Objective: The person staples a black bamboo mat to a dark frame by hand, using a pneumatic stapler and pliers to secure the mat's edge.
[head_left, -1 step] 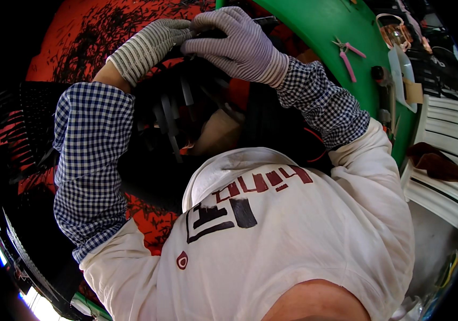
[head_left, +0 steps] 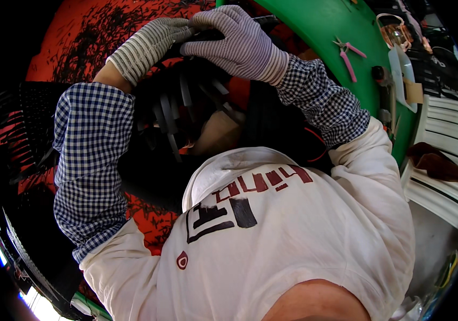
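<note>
My left hand [head_left: 146, 49], in a grey-and-white striped glove, reaches up at the top of the view with its fingers closed and pointing right. Meeting it from the other side is my right hand [head_left: 239, 48], in a lilac striped glove, thumb and fingers bent around something dark. The fingertips come together there, and what they grip is too dark and covered to name. Under the hands, in front of my body, is a black mass in shadow with several flat dark strips [head_left: 168, 115] sticking out of it.
Small black scraps [head_left: 95, 40] are scattered over the red surface. A black perforated piece with loose strips [head_left: 36, 115] is at the left. On the green table [head_left: 314, 27] lie pink-handled nippers [head_left: 347, 58], with a power tool [head_left: 385, 88] and a pale tray [head_left: 402, 72] nearby.
My right hand has shifted very slightly at the fingertips, and the dark strips below have moved a little. My grip looks the same.
</note>
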Available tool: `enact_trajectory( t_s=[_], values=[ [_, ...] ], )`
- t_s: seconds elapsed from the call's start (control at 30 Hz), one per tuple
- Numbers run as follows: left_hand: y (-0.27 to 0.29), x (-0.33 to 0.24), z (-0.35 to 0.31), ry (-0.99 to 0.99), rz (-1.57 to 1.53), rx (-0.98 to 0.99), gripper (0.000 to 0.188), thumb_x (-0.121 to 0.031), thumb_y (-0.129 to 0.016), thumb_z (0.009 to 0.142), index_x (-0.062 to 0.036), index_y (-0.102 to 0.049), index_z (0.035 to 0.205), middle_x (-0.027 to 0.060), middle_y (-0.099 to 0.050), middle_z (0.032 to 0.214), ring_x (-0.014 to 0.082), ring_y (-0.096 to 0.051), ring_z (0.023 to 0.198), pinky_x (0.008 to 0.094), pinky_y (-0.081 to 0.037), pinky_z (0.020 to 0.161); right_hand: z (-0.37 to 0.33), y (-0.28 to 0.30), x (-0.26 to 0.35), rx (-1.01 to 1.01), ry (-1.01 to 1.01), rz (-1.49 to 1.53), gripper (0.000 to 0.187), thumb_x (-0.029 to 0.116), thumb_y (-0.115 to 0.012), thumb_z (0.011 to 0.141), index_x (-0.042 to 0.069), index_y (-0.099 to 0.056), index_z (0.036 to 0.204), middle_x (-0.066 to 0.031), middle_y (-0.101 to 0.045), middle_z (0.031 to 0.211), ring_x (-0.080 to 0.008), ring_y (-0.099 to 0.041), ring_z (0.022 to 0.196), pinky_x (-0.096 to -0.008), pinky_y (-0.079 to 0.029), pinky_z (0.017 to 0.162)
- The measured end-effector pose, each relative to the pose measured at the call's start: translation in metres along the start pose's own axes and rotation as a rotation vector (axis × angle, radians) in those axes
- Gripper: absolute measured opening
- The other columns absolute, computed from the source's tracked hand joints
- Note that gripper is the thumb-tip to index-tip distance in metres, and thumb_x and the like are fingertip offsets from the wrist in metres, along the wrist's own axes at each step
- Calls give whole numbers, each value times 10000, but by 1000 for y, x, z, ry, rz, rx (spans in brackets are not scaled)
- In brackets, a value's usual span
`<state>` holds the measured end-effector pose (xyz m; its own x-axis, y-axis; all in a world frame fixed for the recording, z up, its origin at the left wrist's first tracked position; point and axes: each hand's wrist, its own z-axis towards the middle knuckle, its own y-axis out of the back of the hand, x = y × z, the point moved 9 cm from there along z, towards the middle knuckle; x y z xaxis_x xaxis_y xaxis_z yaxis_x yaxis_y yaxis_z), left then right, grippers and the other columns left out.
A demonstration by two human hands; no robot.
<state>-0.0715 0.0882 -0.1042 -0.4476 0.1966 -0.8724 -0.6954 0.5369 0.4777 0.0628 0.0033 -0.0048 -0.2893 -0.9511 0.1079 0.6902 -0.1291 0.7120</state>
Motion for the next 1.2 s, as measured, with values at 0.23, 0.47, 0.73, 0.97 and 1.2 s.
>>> enact_trajectory(
  t_s=[0.23, 0.47, 0.73, 0.97, 1.2],
  values=[
    [13, 17, -3, -116, 317, -170, 306, -99, -464, 1033, -35, -587, 1305, 85, -646, 1257, 189, -653, 1093, 264, -543, 948, 4, 0, 3, -1, 100, 14, 239, 121, -671, 881, 123, -705, 1118, -178, -541, 1199, -335, -540, 1081, -461, -451, 945],
    [23, -31, -1, 125, 363, -243, 269, -155, -526, 1014, -25, -659, 1208, 78, -701, 1116, 183, -665, 1036, 279, -536, 936, 5, -7, -1, 6, 96, 25, 213, 93, -662, 865, 32, -665, 1069, -164, -567, 1161, -333, -556, 1050, -444, -484, 912],
    [20, -70, -49, -8, 490, -474, 281, -156, -681, 910, -50, -690, 1170, 117, -731, 1076, 250, -712, 952, 335, -550, 878, 29, 1, -32, -135, -207, 345, 111, 71, -627, 906, -6, -657, 980, -165, -635, 921, -346, -631, 839, -408, -530, 747],
    [23, -85, -45, 12, 769, -596, 309, -301, -733, 870, -100, -723, 1103, 115, -728, 1044, 298, -705, 937, 375, -557, 837, 51, -32, -71, 37, -472, 229, 201, 151, -601, 913, -29, -667, 852, -203, -632, 790, -383, -625, 801, -460, -504, 732],
    [28, -79, -44, 85, 838, -640, 338, -380, -724, 869, -96, -738, 1052, 108, -731, 992, 283, -705, 890, 383, -563, 800, 50, -36, -97, 58, -720, 445, 238, 177, -587, 946, -28, -680, 869, -197, -663, 796, -333, -657, 780, -411, -519, 724]
  ],
)
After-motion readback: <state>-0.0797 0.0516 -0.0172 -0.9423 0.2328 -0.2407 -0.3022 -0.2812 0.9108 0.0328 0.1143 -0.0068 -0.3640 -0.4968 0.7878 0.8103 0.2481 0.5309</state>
